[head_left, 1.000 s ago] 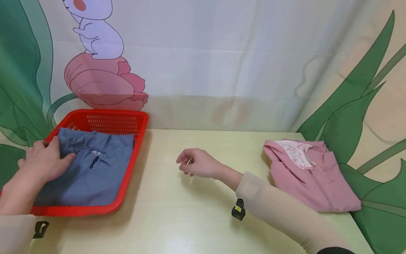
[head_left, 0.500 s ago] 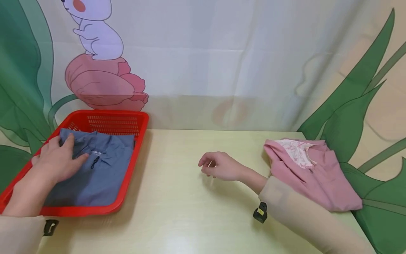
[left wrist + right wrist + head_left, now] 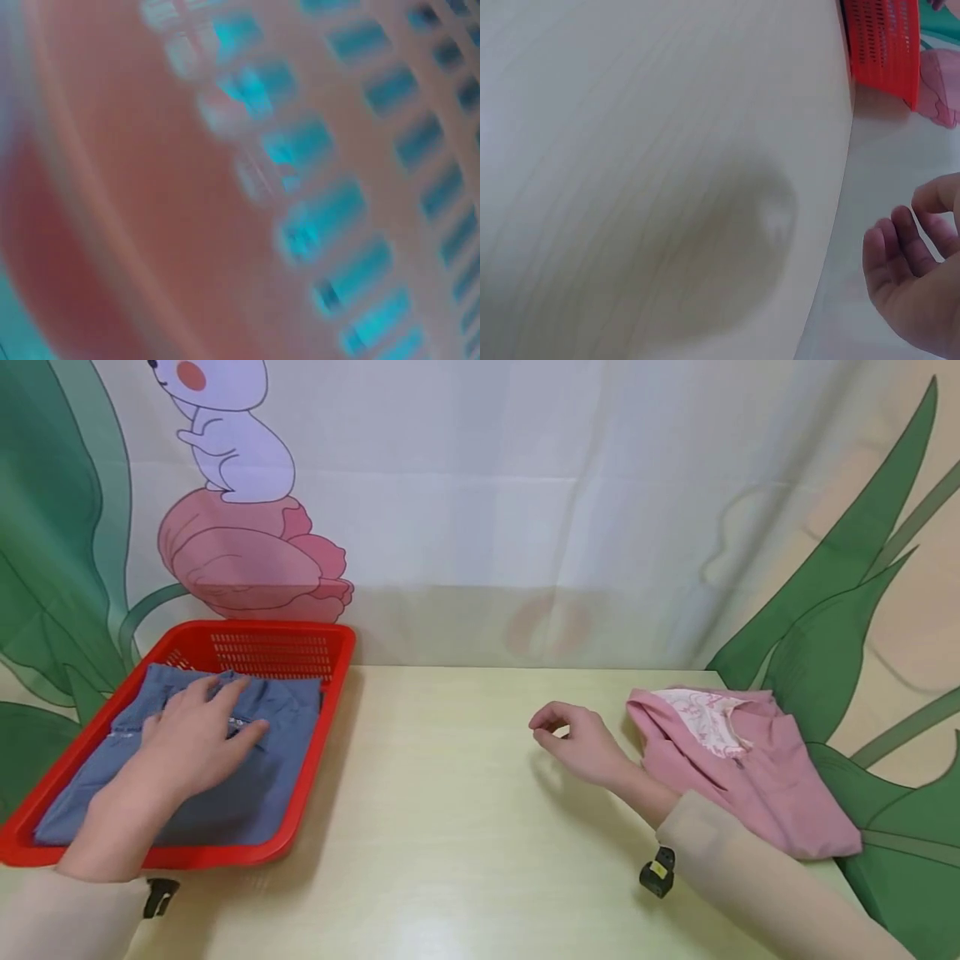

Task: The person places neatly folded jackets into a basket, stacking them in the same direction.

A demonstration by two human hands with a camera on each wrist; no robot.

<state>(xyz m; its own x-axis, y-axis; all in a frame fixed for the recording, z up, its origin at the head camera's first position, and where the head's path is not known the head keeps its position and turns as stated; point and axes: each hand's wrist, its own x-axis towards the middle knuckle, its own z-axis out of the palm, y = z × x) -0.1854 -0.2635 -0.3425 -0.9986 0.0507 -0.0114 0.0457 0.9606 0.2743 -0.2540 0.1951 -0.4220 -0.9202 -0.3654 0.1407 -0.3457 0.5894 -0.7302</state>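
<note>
In the head view a folded blue garment (image 3: 277,785) with a small dark zip pull lies in a red plastic basket (image 3: 300,827) on the left. My left hand (image 3: 187,735) is over this garment with its fingers spread; whether it touches the cloth I cannot tell. Over the middle of the table hovers my right hand (image 3: 581,739), its fingers loosely curled around nothing. To its right lies a folded pink garment (image 3: 772,785) with a white patterned lining at the neck. The right wrist view also has the right hand (image 3: 919,277), holding nothing; the left wrist view shows only the basket's slotted wall (image 3: 165,195), blurred.
A pale wooden table (image 3: 420,843) carries the basket and the pink garment. Behind it hangs a printed curtain (image 3: 465,510) with a rabbit, a pink flower and green leaves. Small black devices hang at both sleeve cuffs.
My left hand has moved right, from the basket's left rim to over the blue garment. My right hand has travelled right across the table toward the pink garment. Both garments stay in place.
</note>
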